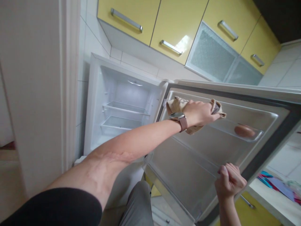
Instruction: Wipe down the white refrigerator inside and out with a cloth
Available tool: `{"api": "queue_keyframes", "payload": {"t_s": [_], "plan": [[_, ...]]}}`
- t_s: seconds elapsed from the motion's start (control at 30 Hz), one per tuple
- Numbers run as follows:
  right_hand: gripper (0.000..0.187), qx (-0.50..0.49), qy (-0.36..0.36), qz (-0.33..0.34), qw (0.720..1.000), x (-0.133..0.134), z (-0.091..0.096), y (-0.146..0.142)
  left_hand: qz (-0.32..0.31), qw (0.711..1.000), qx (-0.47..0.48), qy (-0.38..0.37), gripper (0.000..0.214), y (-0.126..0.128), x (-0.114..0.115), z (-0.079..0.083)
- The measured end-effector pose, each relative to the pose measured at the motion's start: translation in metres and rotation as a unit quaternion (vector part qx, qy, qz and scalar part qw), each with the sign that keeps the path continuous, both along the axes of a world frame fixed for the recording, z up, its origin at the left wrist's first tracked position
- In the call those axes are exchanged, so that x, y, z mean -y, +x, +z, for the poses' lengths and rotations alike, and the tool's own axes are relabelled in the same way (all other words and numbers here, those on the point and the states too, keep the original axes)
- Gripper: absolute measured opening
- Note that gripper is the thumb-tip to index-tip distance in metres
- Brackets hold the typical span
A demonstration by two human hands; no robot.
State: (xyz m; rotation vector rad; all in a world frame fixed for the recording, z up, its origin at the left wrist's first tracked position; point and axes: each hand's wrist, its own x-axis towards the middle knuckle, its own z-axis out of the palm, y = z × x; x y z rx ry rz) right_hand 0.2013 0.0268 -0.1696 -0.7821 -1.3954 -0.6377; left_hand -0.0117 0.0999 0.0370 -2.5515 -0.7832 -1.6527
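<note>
My left hand (pixel 199 111), with a brown-strapped watch (pixel 178 117) on the wrist, grips a beige cloth (pixel 178 105) with dark markings. It presses the cloth at the upper shelf (pixel 225 126) on the inside of the open fridge door (pixel 192 163). Beside the lower door shelf (pixel 207 164), my right hand (pixel 230 182) is curled into a fist, and nothing shows in it. A brown egg (pixel 244 130) lies at the right end of the upper door shelf.
Left of the door is the fridge compartment (pixel 135 91) with glass shelves (pixel 127 108). Yellow cupboards (pixel 178 22) hang above. A countertop (pixel 272 197) with colourful items (pixel 279 185) stands at the right. A white door frame (pixel 68 94) borders the left side.
</note>
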Motion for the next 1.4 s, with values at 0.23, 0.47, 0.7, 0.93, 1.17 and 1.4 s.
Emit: {"api": "queue_keyframes", "payload": {"t_s": [0.23, 0.47, 0.7, 0.93, 1.17, 1.4], "plan": [[0.053, 0.018, -0.003, 0.01, 1.0, -0.012, -0.002, 0.019, -0.012, 0.997, -0.07, 0.018, 0.047, 0.01, 0.007, 0.004], [0.047, 0.055, 0.0, 0.0, 0.998, -0.028, -0.005, 0.042, -0.06, 0.997, -0.038, 0.027, 0.042, -0.006, -0.001, 0.001], [0.022, 0.069, 0.059, -0.202, 0.975, -0.034, 0.015, 0.058, -0.029, 0.996, -0.028, 0.076, 0.037, -0.035, 0.005, -0.005], [0.014, 0.218, 0.15, -0.162, 0.951, 0.001, 0.119, -0.005, 0.116, 0.992, 0.008, 0.057, 0.021, -0.095, -0.025, -0.1], [0.05, 0.355, -0.165, -0.297, 0.871, -0.025, 0.217, -0.097, 0.113, 0.979, -0.156, -0.063, 0.03, -0.105, -0.073, -0.18], [0.08, 0.392, -0.311, -0.319, 0.805, -0.068, 0.242, -0.141, 0.119, 0.977, -0.147, -0.1, 0.041, -0.103, -0.077, -0.172]]}}
